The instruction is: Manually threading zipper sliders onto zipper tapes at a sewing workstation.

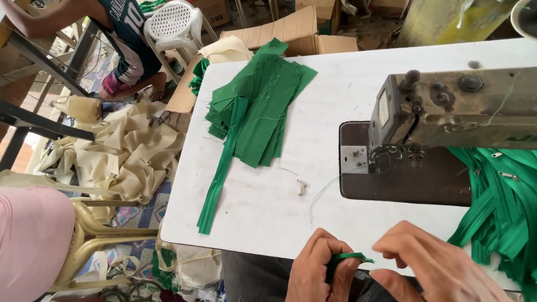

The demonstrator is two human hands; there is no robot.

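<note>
My left hand (320,278) pinches the end of a narrow green zipper strip (349,258) at the near edge of the white sewing table (266,210). My right hand (443,273) is beside it, fingers curled toward the strip's tip, touching or nearly touching it. A small metal zipper slider (303,187) lies on the table above my hands. The grey sewing machine (454,110) stands at the right.
A stack of green fabric pieces (258,109) with a long green strip (220,167) lies at the table's left. A heap of green zippers (511,201) lies at right. Cream fabric (125,152) covers the floor. Another person (106,20) sits far left near a white plastic chair (175,22).
</note>
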